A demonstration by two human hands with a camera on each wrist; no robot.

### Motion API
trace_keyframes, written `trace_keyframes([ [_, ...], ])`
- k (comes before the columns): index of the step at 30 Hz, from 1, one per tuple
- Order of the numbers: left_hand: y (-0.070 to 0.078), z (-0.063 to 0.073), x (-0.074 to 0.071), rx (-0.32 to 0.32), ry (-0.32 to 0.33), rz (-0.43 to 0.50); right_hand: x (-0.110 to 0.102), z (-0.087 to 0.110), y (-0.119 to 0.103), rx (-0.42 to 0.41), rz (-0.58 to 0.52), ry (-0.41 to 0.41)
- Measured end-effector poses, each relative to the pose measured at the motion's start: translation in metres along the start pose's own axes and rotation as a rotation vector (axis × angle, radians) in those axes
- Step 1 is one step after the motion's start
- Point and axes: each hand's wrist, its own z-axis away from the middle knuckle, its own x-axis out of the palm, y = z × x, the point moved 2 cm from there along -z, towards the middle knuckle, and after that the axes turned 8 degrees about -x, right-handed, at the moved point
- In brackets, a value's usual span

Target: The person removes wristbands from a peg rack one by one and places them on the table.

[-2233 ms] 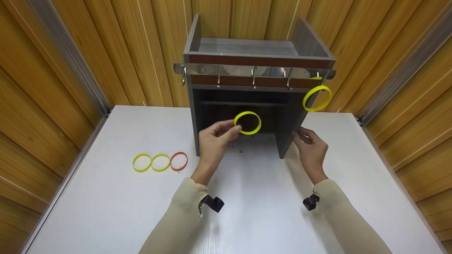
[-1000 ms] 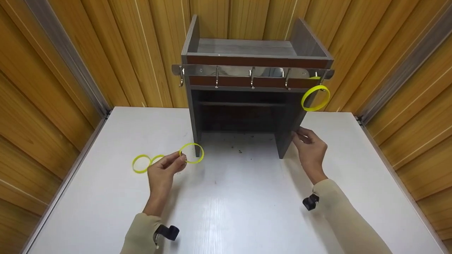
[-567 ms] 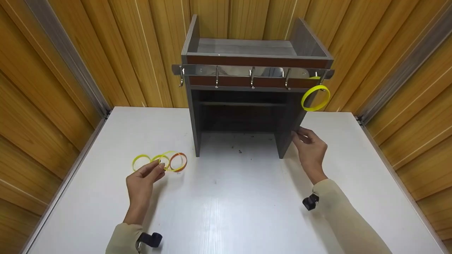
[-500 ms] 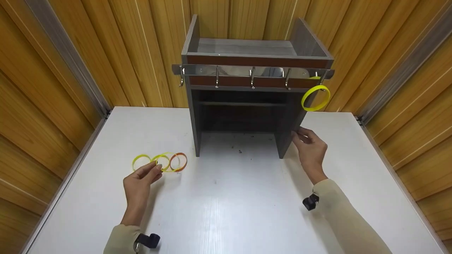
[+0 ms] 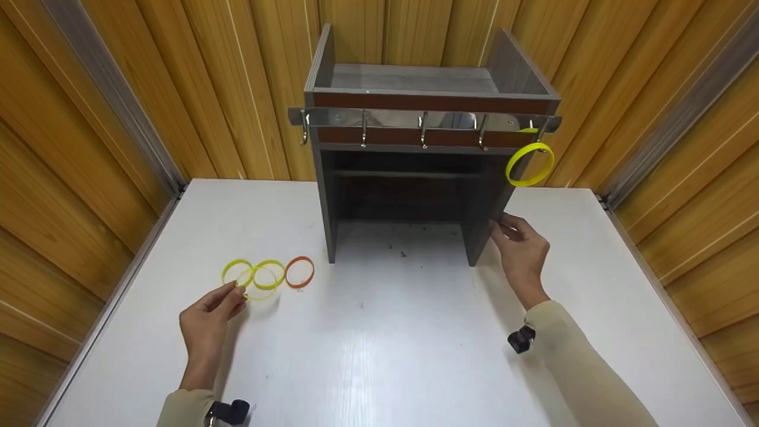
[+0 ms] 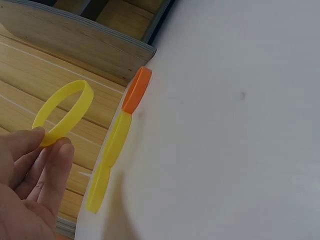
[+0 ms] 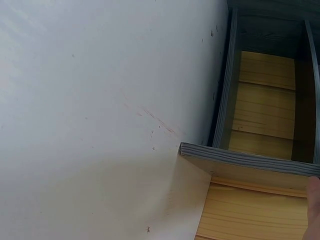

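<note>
My left hand (image 5: pixel 204 320) pinches a yellow wristband-like ring (image 6: pixel 75 117) between thumb and fingers, above the white table. In the head view this ring overlaps two yellow rings lying on the table, a left one (image 5: pixel 224 276) and a middle one (image 5: pixel 283 276). An orange ring (image 5: pixel 299 287) ends that row on its right. My right hand (image 5: pixel 523 252) grips the right side panel of a grey shelf unit (image 5: pixel 483 231) low down, its fingertips partly hidden. Only a bit of the right thumb (image 7: pixel 313 207) shows in the right wrist view.
A metal hook rail (image 5: pixel 394 118) runs across the shelf unit's front. From its rightmost hook hangs a wide yellow ring (image 5: pixel 513 173). Wood-patterned walls (image 5: pixel 255 89) enclose the white table (image 5: pixel 379 356) at the back and both sides.
My left hand has carried its yellow ring from in front of the shelf unit leftward and toward me, over the row of rings. The right hand stays at the side panel.
</note>
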Motion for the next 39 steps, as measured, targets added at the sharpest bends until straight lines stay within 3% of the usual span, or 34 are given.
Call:
trace_keyframes([
  [7,-0.005,-0.001,-0.012,-0.034,0.051,-0.059,0.001,0.001,0.0,0.019,0.016,-0.007],
  [21,-0.016,-0.006,-0.029,-0.141,0.111,0.033,0.003,-0.001,-0.002,0.013,0.008,-0.023],
  [31,-0.018,-0.009,-0.042,-0.182,0.126,-0.01,0.002,0.001,-0.002,0.01,-0.002,-0.006],
  [39,-0.023,-0.01,-0.047,-0.205,0.144,0.014,0.002,0.0,-0.001,0.012,-0.025,0.005],
])
